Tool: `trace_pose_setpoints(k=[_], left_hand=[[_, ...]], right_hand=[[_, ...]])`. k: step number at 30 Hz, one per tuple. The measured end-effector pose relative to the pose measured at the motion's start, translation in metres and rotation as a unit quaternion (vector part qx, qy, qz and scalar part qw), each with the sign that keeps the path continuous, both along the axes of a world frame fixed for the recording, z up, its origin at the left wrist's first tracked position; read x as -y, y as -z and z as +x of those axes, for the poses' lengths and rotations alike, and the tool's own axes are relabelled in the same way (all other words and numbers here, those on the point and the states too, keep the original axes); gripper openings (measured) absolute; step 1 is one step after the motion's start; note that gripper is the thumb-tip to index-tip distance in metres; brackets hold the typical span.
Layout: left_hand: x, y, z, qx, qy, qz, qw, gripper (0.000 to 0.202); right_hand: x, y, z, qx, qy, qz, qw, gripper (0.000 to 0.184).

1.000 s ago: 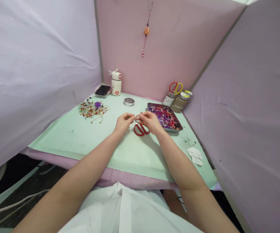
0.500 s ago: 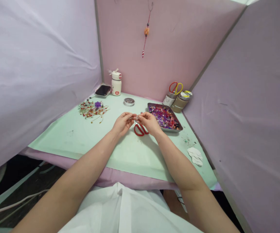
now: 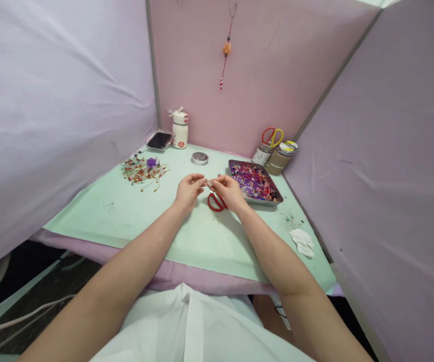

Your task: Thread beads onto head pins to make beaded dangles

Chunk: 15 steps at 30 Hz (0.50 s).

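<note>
My left hand (image 3: 189, 191) and my right hand (image 3: 230, 192) meet above the middle of the table, fingertips almost touching. Between the right thumb and fingers is a small, pale, shiny bead (image 3: 210, 183). The left thumb and forefinger are pinched at its left side; what they grip is too small to make out. Below the right fingers lies a pair of red-handled scissors (image 3: 214, 203), its blades mostly hidden. Just right of my right hand stands a metal tray (image 3: 267, 203) full of purple, red and clear beads.
Beaded strands (image 3: 141, 170) lie in a heap at the left. Behind are a phone (image 3: 159, 141), a white bottle (image 3: 180, 134), a small round dish (image 3: 200, 159) and jars (image 3: 278, 160). A crumpled white cloth (image 3: 303, 243) lies at the right edge. A beaded string (image 3: 227, 49) hangs on the wall.
Both hands have shifted slightly left. The left fingers have closed into a tighter pinch, and a narrow gap shows between the two hands' fingertips.
</note>
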<state>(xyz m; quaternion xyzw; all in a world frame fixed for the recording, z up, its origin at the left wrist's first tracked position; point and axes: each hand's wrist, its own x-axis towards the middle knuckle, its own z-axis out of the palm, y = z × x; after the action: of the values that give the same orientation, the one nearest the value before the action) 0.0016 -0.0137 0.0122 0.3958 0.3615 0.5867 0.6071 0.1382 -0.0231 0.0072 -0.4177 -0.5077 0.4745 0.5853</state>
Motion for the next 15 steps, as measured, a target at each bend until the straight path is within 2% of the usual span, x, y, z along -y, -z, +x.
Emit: trace_pose_setpoints(k=[8,15], left_hand=[[-0.0032,0.005,-0.0011,-0.141,-0.075,0.097,0.982,0.017],[0.0032,0.0029,-0.0044,-0.306,-0.108,0.183,0.928,0.013]], right_hand=[[-0.0021,0.0031,-0.0017,-0.044,0.018,0.003,0.999,0.024],[-0.0056,0.0054,-0.0016,-0.063,0.034,0.001,0.997,0.022]])
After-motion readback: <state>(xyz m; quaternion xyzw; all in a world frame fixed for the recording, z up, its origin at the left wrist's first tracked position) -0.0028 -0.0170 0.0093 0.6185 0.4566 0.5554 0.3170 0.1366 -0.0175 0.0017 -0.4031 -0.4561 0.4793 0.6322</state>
